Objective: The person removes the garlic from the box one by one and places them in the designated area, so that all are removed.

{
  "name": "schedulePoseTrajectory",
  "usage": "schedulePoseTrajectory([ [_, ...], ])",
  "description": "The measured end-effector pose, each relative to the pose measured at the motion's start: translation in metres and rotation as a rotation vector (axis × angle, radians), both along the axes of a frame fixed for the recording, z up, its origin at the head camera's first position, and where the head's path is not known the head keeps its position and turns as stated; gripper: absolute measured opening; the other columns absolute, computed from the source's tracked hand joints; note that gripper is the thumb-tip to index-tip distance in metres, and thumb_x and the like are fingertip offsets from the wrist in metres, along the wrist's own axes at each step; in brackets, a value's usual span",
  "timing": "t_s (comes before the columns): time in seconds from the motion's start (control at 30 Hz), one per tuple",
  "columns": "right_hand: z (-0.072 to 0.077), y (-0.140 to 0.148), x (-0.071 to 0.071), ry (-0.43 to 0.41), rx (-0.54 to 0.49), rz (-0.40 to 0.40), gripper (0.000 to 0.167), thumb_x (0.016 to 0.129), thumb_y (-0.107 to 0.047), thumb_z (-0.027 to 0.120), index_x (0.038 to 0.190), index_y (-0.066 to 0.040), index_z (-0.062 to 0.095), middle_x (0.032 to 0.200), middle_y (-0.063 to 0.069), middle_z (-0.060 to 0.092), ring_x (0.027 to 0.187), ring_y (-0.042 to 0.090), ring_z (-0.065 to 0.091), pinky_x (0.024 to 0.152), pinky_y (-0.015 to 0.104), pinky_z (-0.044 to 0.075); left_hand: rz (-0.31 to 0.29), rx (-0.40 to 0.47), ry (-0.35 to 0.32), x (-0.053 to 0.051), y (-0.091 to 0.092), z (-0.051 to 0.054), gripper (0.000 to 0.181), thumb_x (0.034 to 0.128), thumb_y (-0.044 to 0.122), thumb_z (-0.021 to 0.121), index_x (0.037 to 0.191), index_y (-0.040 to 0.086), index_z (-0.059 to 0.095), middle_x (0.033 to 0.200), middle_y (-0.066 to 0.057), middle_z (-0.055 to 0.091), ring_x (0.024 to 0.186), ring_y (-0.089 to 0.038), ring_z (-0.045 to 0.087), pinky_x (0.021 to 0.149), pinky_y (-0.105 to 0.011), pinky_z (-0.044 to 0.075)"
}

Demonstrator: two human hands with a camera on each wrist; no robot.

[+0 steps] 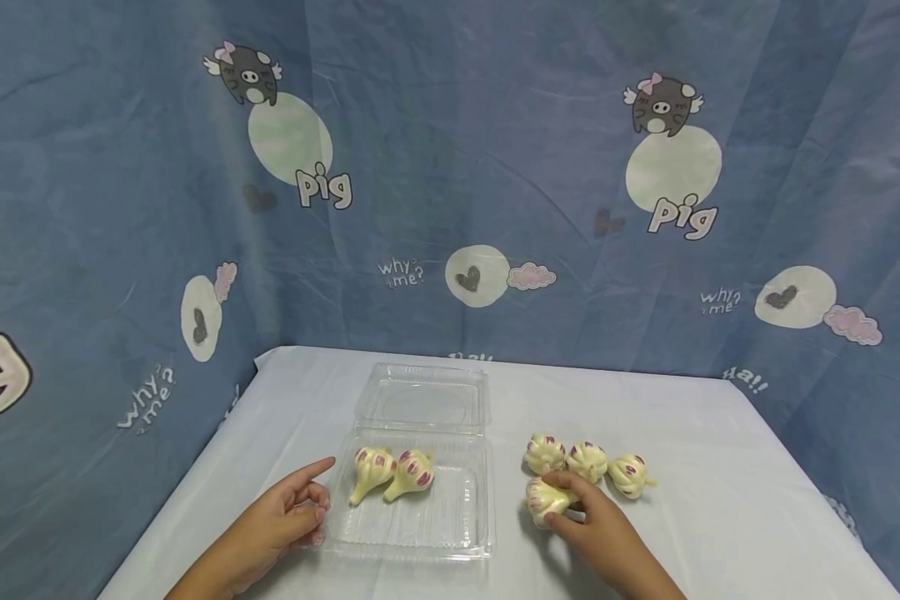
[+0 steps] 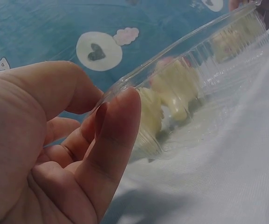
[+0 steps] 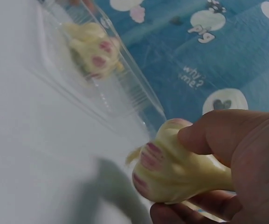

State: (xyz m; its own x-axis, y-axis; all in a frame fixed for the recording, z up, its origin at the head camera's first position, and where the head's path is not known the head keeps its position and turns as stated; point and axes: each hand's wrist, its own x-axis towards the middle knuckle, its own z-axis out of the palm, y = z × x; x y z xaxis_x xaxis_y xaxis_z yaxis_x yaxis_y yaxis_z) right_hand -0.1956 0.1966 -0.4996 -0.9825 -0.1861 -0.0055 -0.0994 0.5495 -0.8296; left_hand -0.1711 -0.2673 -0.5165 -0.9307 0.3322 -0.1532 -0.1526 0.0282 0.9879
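Note:
A clear plastic clamshell box (image 1: 480,500) lies with its lid folded back. Inside its base, at the left, rest two garlic bulbs with purple patches, the left bulb (image 1: 373,467) and the right bulb (image 1: 414,473). My left hand (image 1: 273,521) is at the box's left edge; in the left wrist view its fingertips (image 2: 118,121) pinch the rim. To the right of the box, my right hand (image 1: 596,525) grips another garlic bulb (image 3: 167,168) between thumb and fingers, its shadow on the cloth below.
Just beyond my right hand sit three more garlic bulbs in a row: a left one (image 1: 544,454), a middle one (image 1: 588,460) and a right one (image 1: 630,476). The box's open lid (image 1: 423,400) extends toward the back. A white cloth (image 1: 690,433) covers the table, with blue printed curtains (image 1: 420,167) around it.

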Motion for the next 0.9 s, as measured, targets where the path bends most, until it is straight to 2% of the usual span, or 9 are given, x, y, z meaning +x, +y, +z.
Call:
schedulePoseTrajectory([
  [0.2, -0.0013, 0.0039, -0.0027, -0.029, 0.043, -0.043, 0.042, 0.089, -0.024, 0.084, 0.127, -0.03, 0.068, 0.142, 0.004, 0.065, 0.117, 0.029, 0.068, 0.091, 0.048, 0.058, -0.003, -0.004, 0.004, 0.0005, 0.0008, 0.0014, 0.082, 0.0986, -0.002, 0.057, 0.166, -0.002, 0.009, 0.109, -0.004, 0.051, 0.082, -0.01, 0.059, 0.076, -0.028, 0.06],
  [0.43, -0.0076, 0.0055, -0.0055, -0.041, 0.038, 0.006, 0.045, 0.088, -0.023, 0.084, 0.129, -0.028, 0.066, 0.14, 0.004, 0.065, 0.118, 0.032, 0.067, 0.089, 0.044, 0.059, 0.006, -0.025, 0.007, 0.001, 0.0022, 0.0031, 0.082, 0.0972, -0.002, 0.056, 0.165, -0.002, 0.011, 0.109, -0.005, 0.052, 0.082, -0.011, 0.059, 0.076, -0.029, 0.06],
  [0.73, -0.0076, 0.0045, -0.0042, -0.018, 0.068, -0.018, 0.043, 0.088, -0.026, 0.084, 0.127, -0.033, 0.067, 0.137, -0.002, 0.067, 0.118, 0.029, 0.068, 0.091, 0.045, 0.058, 0.008, -0.031, 0.012, 0.001, 0.0021, 0.0026, 0.081, 0.0978, -0.002, 0.055, 0.165, -0.002, 0.011, 0.109, -0.006, 0.052, 0.082, -0.011, 0.059, 0.076, -0.029, 0.061],
  [0.9, -0.0075, 0.0047, -0.005, -0.028, 0.059, -0.007, 0.046, 0.087, -0.025, 0.085, 0.129, -0.03, 0.066, 0.138, 0.0, 0.066, 0.118, 0.029, 0.068, 0.09, 0.044, 0.058, 0.015, -0.032, 0.008, 0.001, 0.0024, 0.0022, 0.081, 0.0973, -0.002, 0.056, 0.165, -0.002, 0.012, 0.109, -0.006, 0.052, 0.082, -0.01, 0.058, 0.076, -0.029, 0.061],
])
